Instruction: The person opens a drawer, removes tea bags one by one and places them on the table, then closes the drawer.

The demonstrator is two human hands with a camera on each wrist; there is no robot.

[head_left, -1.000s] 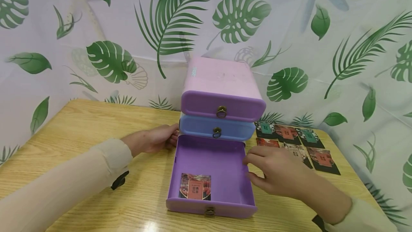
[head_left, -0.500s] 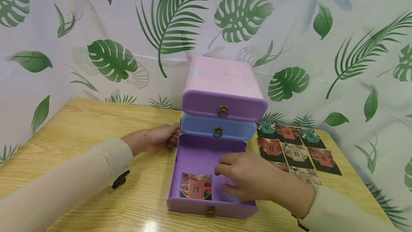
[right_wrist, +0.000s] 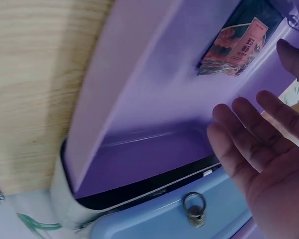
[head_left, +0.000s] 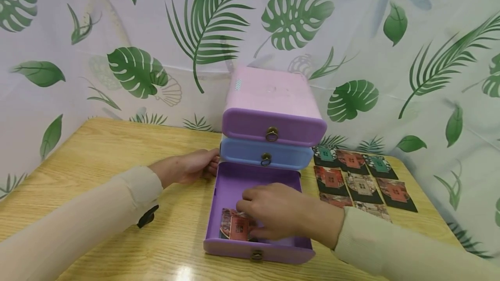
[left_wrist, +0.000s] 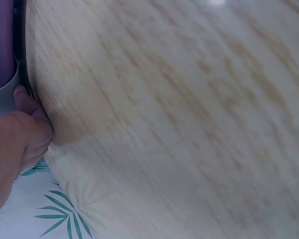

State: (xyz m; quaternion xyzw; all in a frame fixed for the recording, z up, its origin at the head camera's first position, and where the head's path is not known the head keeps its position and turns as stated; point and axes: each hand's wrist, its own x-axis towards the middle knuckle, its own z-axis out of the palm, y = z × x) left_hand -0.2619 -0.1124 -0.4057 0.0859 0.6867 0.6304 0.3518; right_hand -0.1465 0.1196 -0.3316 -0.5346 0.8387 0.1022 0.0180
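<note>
In the head view a small drawer cabinet (head_left: 273, 88) stands on the table, its purple bottom drawer (head_left: 238, 179) pulled out towards me. One red-and-dark tea packet (head_left: 230, 224) lies in the drawer's front left corner. My right hand (head_left: 273, 209) reaches over the drawer from the right and partly covers the packet. The right wrist view shows its fingers (right_wrist: 254, 134) loosely bent, with nothing in them, apart from the packet (right_wrist: 239, 45). My left hand (head_left: 195, 166) touches the cabinet's left side, its thumb and fingers (left_wrist: 32, 114) against the frame's lower edge.
Several tea packets with green, red and beige labels lie in rows right of the cabinet, among them a beige one (head_left: 362, 185). Above the extended drawer are a shut blue drawer (head_left: 242, 153) and a shut purple one (head_left: 250, 122). A leaf-print cloth (head_left: 140, 21) hangs behind the table.
My right hand has moved left from the drawer's right wall to over the tea packet, uncovering more of the packets on the right. My left hand has stayed at the cabinet's side.
</note>
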